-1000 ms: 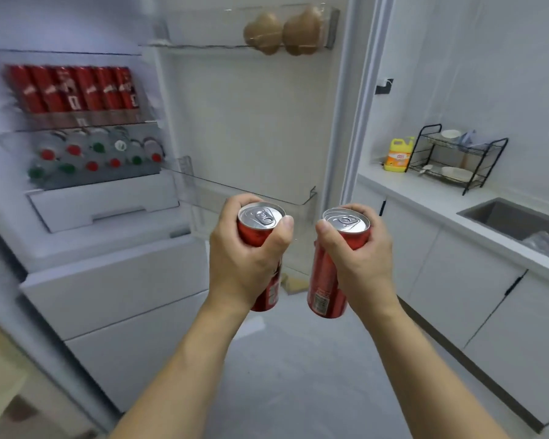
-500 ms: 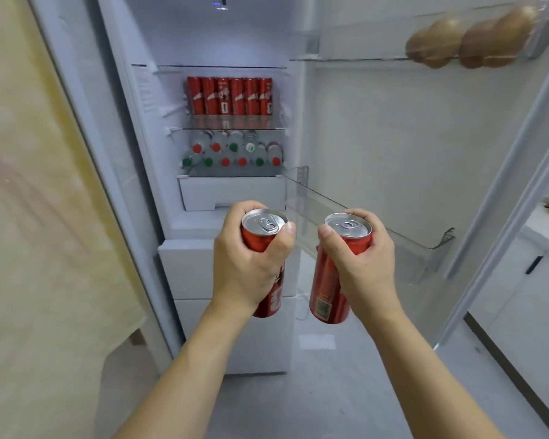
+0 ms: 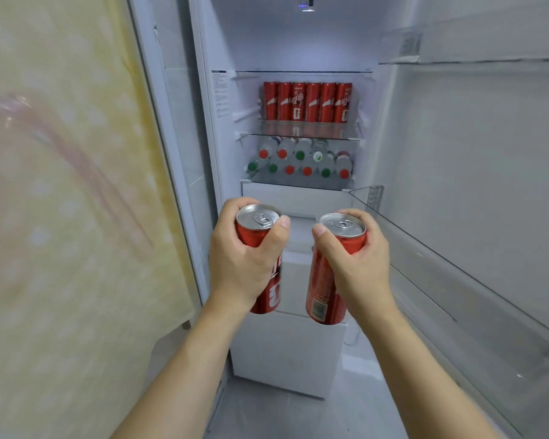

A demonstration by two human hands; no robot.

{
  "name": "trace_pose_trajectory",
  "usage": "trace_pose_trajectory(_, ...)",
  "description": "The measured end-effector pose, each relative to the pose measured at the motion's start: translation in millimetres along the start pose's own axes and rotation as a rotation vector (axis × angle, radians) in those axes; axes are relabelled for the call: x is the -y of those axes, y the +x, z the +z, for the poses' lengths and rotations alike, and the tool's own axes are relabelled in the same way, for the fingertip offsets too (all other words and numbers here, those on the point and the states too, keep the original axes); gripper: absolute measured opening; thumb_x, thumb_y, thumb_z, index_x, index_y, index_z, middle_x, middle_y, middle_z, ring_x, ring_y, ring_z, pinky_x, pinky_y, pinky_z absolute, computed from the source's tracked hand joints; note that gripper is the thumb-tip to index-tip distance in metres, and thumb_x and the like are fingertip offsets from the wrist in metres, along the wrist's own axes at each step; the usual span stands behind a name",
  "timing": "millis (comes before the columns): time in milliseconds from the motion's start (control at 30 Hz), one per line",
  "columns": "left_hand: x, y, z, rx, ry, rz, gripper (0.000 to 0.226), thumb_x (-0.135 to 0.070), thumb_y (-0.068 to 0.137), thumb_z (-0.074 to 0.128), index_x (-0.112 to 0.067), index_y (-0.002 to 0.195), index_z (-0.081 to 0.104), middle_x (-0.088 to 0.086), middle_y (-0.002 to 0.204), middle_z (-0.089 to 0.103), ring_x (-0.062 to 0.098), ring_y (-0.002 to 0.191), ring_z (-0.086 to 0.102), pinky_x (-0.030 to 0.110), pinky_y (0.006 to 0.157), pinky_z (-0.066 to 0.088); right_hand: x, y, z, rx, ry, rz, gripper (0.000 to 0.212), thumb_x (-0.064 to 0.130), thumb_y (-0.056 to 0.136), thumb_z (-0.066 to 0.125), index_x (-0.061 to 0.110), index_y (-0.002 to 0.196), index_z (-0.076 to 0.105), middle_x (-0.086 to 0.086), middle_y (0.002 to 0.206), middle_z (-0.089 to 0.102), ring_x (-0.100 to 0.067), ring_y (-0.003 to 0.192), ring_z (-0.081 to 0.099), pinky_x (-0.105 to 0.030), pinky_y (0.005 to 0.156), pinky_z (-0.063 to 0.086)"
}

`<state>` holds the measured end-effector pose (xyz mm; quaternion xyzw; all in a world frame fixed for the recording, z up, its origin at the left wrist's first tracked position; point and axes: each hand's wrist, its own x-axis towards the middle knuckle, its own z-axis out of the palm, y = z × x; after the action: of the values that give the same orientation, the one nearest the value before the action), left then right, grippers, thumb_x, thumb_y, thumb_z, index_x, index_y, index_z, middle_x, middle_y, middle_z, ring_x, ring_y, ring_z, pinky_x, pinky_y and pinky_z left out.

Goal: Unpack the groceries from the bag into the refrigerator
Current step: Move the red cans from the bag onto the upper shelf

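I stand before the open refrigerator [image 3: 298,42]. My left hand [image 3: 241,261] grips a tall red can [image 3: 268,296] upright, silver top showing. My right hand [image 3: 358,264] grips a second red can [image 3: 322,293] the same way, a little to the right. Both cans hang in front of the white drawers, below the shelves. Inside, a glass shelf [image 3: 298,136] carries a row of several red cans [image 3: 308,103]. Under it lie several water bottles [image 3: 298,161] with red and green caps facing me. The grocery bag is out of sight.
The open fridge door [image 3: 476,153] stretches along the right, with a clear door bin [image 3: 457,264] at hand height and another bin [image 3: 473,42] higher up. A yellowish patterned wall or curtain [image 3: 61,185] fills the left. White drawers [image 3: 286,353] sit below my hands.
My view has swung left and closer, so the fridge interior is now straight ahead. The kitchen counter and the door's top bin with brown fruit have left the view. Both hands hold their cans as before.
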<state>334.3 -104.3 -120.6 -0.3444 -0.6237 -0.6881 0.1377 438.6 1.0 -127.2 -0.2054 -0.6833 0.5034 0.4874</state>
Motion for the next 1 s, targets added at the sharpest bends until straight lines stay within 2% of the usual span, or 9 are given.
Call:
trace_pose_trajectory(167,23,36,-6,0.006,-0.016,0.011,0.039,-0.048,0.070,0.068,-0.017,0.092,0.059,-0.016,0.081,0.066,0.005,0.071,0.064,0.017,0.065,0.050,-10,27,37,0.026,0.009,-0.011,0.041,0.051,0.065,0.074,0.029,0.096,0.058,0.004,0.087,0.069,-0.020,0.078,0.070,-0.040,0.074,0.060)
trace_pose_trajectory(333,50,74,-14,0.006,-0.024,0.017,0.037,-0.048,0.070,0.068,-0.020,0.093,0.059,-0.015,0.084,0.067,0.006,0.074,0.066,0.020,0.066,0.052,-20,56,72,0.018,0.027,-0.017,0.032,0.045,0.067,0.074,0.033,0.092,0.058,0.005,0.087,0.069,-0.020,0.079,0.071,-0.040,0.075,0.060)
trace_pose_trajectory(433,69,94,-16,0.013,-0.023,0.017,0.036,-0.049,0.070,0.067,-0.023,0.093,0.059,-0.018,0.084,0.066,0.003,0.074,0.065,0.016,0.065,0.050,-31,72,88,0.007,0.031,-0.020,0.028,0.043,0.068,0.075,0.036,0.089,0.058,0.007,0.086,0.069,-0.019,0.078,0.070,-0.035,0.072,0.059)
trace_pose_trajectory(533,88,110,-16,0.037,-0.033,0.007,0.037,-0.050,0.070,0.067,-0.023,0.094,0.059,-0.017,0.085,0.066,0.003,0.074,0.065,0.018,0.065,0.051,-40,87,103,-0.009,0.048,-0.007,0.030,0.046,0.067,0.074,0.037,0.091,0.057,0.009,0.086,0.069,-0.018,0.079,0.070,-0.030,0.069,0.058)
trace_pose_trajectory(733,123,140,6,0.058,-0.080,-0.030,0.039,-0.049,0.068,0.066,-0.020,0.093,0.058,-0.016,0.082,0.066,0.003,0.072,0.064,0.012,0.062,0.048,-59,126,111,-0.068,0.046,-0.015,0.031,0.040,0.069,0.073,0.027,0.093,0.059,0.012,0.084,0.068,-0.011,0.076,0.067,-0.022,0.066,0.055)
trace_pose_trajectory(833,135,155,26,0.068,-0.101,-0.052,0.037,-0.048,0.068,0.066,-0.020,0.091,0.059,-0.015,0.081,0.066,0.004,0.072,0.064,0.015,0.063,0.049,-69,151,115,-0.082,0.054,0.001,0.040,0.047,0.065,0.075,0.027,0.096,0.059,0.005,0.087,0.070,-0.018,0.079,0.070,-0.032,0.069,0.058)
trace_pose_trajectory(900,143,166,40,0.063,-0.092,-0.043,0.033,-0.048,0.068,0.066,-0.024,0.089,0.058,-0.016,0.081,0.066,0.005,0.072,0.064,0.017,0.065,0.050,-77,170,117,-0.081,0.071,0.008,0.039,0.047,0.064,0.075,0.030,0.095,0.059,0.003,0.087,0.070,-0.024,0.080,0.070,-0.040,0.072,0.060)
trace_pose_trajectory(1000,151,185,57,0.054,-0.082,-0.027,0.032,-0.049,0.069,0.066,-0.026,0.089,0.058,-0.016,0.082,0.067,0.005,0.073,0.064,0.018,0.066,0.050,-88,199,118,-0.067,0.090,-0.014,0.038,0.048,0.064,0.075,0.030,0.094,0.059,0.005,0.087,0.070,-0.025,0.080,0.070,-0.042,0.073,0.060)
